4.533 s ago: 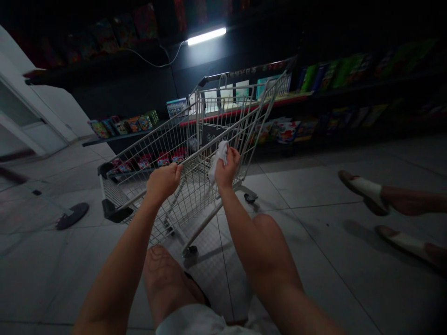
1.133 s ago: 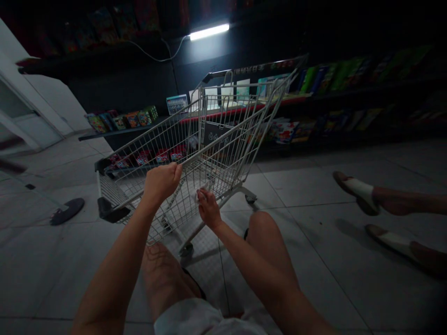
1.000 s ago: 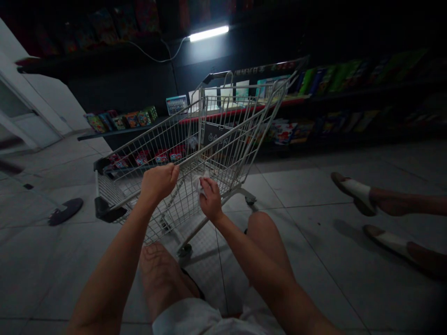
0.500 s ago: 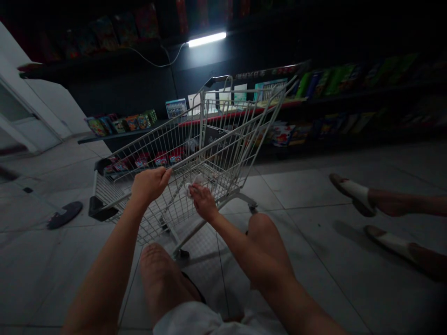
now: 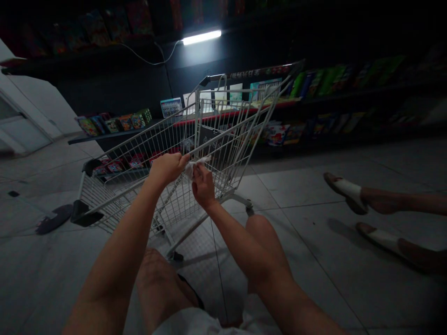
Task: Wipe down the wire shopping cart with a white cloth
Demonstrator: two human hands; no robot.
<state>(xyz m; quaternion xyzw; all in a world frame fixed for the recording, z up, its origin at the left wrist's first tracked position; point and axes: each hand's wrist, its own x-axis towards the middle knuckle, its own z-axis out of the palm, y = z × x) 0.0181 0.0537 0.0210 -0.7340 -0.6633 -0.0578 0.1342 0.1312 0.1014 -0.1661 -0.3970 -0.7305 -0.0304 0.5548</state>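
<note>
A wire shopping cart [image 5: 129, 188] stands side-on in front of me, its push bar at the far right. My left hand [image 5: 169, 167] is closed around the cart's upper side rail. Just right of it, my right hand [image 5: 203, 184] pinches a crumpled white cloth [image 5: 191, 168], which lies close against the wire side below the rail; whether it touches the rail is hard to tell. My fingers partly cover the cloth. A dark panel [image 5: 213, 142] with pale markings shows at the cart's rear, behind the wires.
Dark shelves hold boxes [image 5: 131, 122] and books [image 5: 324, 83] behind the cart. A tube lamp [image 5: 201, 37] glows above. Another person's feet in pale shoes [image 5: 349, 188] are at the right. A round dark base [image 5: 54, 218] with a pole stands at left.
My left hand has slid right and up along the rail. My right hand has lifted the cloth from lower on the wire side to near the rail. The view has shifted slightly.
</note>
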